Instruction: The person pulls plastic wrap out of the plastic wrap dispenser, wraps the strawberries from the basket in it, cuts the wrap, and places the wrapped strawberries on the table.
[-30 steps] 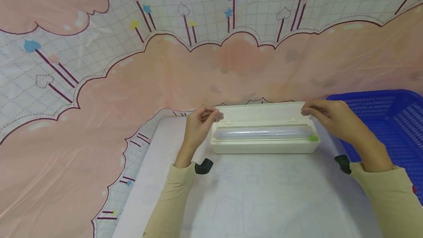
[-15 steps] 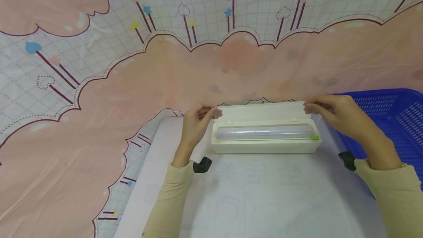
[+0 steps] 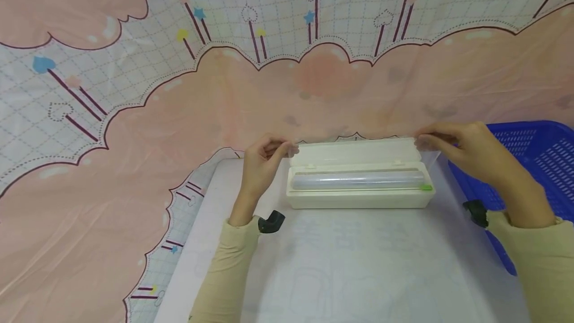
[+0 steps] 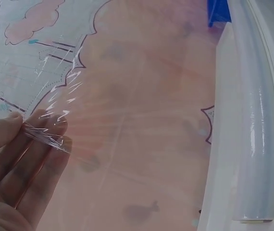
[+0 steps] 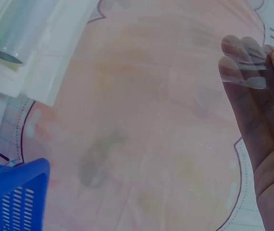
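Note:
A white cling film box [image 3: 358,200] stands on the table, its lid [image 3: 354,153] raised at the back. Inside lies a clear roll of film [image 3: 358,180], with a green slider [image 3: 426,187] at the right end of the front edge. My left hand [image 3: 263,171] pinches a bunched corner of cling film [image 4: 48,137] between thumb and fingers, beyond the box's left end. Past the right end, my right hand [image 3: 482,156] pinches the film's other edge [image 5: 252,79]. The transparent sheet is hard to make out in the head view.
A blue mesh basket [image 3: 538,163] stands at the right, partly behind the right forearm. The white tabletop [image 3: 358,263] extends in front of the box. Behind it hangs a pink and white patterned cloth [image 3: 269,103].
My hands have spread apart: the right one moved right and slightly farther back, the left one a little left. Both keep their pinch on the cling film, and the box stays in place.

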### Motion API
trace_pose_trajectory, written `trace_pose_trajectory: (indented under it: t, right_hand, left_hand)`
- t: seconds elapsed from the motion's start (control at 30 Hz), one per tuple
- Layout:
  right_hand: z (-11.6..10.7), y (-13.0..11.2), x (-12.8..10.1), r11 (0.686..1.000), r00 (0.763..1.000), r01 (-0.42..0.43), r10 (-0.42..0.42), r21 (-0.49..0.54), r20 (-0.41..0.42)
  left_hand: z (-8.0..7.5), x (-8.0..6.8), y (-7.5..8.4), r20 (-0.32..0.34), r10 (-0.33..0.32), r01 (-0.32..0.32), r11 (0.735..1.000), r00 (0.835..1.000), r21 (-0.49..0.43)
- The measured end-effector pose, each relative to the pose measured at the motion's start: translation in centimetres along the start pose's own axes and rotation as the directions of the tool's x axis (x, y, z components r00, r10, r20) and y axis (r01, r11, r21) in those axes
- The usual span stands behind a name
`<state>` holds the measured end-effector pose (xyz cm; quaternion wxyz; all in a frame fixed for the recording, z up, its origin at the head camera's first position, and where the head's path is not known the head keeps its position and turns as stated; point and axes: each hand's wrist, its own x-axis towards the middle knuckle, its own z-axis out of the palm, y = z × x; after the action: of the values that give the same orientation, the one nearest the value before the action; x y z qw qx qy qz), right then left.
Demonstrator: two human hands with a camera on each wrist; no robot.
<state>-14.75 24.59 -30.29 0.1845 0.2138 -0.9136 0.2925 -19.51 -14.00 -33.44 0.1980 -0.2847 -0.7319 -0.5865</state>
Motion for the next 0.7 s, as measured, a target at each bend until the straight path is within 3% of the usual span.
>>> trace_pose_trajectory:
  t: [0.43, 0.7]
  right_hand:
    - [-0.9, -0.9, 0.4, 0.993, 0.988, 0.115, -0.117, -0.023, -0.096]
    - [-1.6, -1.7, 0.4, 0.994, 0.987, 0.104, -0.108, -0.038, -0.121]
  left_hand:
    - [-0.6, 0.7, 1.3, -0.009, 0.026, -0.026, 0.999, 1.000, 0.019]
    - [-0.8, 1.2, 2.3, -0.010, 0.047, -0.047, 0.999, 0.999, 0.014]
